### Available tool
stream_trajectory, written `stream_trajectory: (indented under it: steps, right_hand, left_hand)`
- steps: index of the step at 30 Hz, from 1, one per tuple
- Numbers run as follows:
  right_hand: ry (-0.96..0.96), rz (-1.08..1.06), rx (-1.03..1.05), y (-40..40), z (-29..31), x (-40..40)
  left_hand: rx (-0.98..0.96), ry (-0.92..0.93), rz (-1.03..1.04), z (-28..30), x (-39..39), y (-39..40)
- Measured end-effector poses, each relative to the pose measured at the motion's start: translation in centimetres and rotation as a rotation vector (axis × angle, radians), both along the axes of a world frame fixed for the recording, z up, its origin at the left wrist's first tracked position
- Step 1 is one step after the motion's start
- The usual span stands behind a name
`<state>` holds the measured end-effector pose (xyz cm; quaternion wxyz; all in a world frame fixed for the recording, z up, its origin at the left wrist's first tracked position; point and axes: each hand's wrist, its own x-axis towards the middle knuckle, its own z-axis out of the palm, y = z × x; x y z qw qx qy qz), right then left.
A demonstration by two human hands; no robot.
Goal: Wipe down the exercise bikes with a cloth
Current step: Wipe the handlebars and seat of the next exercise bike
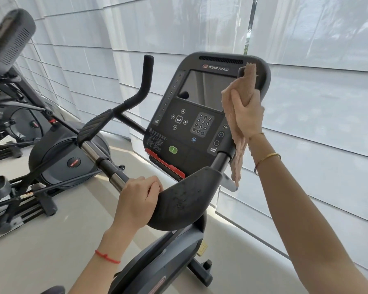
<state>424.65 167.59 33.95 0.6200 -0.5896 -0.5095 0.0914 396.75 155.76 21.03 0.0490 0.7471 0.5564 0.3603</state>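
Note:
A black exercise bike stands in front of me, its console (185, 124) tilted, with a dark screen (206, 90) and keypad. My right hand (248, 115) grips a bunched pink cloth (238, 132) against the console's right edge; one end sticks up past the screen's corner, the other hangs down beside the handlebar stem. My left hand (136, 200) curls around the near-left end of the handlebar (106, 162), next to the black padded centre piece (185, 196).
A second machine (57, 158) stands to the left with its own pedals and frame, and another console (6, 39) shows at the top left. White blinds (317, 102) cover the windows just behind and right of the bike. Pale floor lies below.

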Motion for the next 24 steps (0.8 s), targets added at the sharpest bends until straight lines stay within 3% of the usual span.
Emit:
stream_trajectory:
  steps: [7,10,16,20,24]
  right_hand:
    - [0.283,0.18,-0.226,-1.2,-5.7,0.2]
    - [0.159,0.113,-0.201,-1.2,-4.5,-0.3]
    - [-0.131,0.012,0.111,-1.0,1.3,-0.9]
    - [-0.11,0.028,0.209,-0.4,4.4,-1.1]
    - [-0.107,0.061,0.066,-1.4,1.1,-0.7]
  left_hand:
    - [0.009,-0.022,-0.002,0.0,0.1,0.2]
    - [0.012,-0.021,-0.002,0.1,0.1,0.1]
    - [0.008,-0.03,0.007,0.4,0.2,-0.4]
    - [-0.006,-0.026,0.035,0.4,0.4,-0.4]
    - [-0.014,-0.045,0.038,0.1,0.3,-0.1]
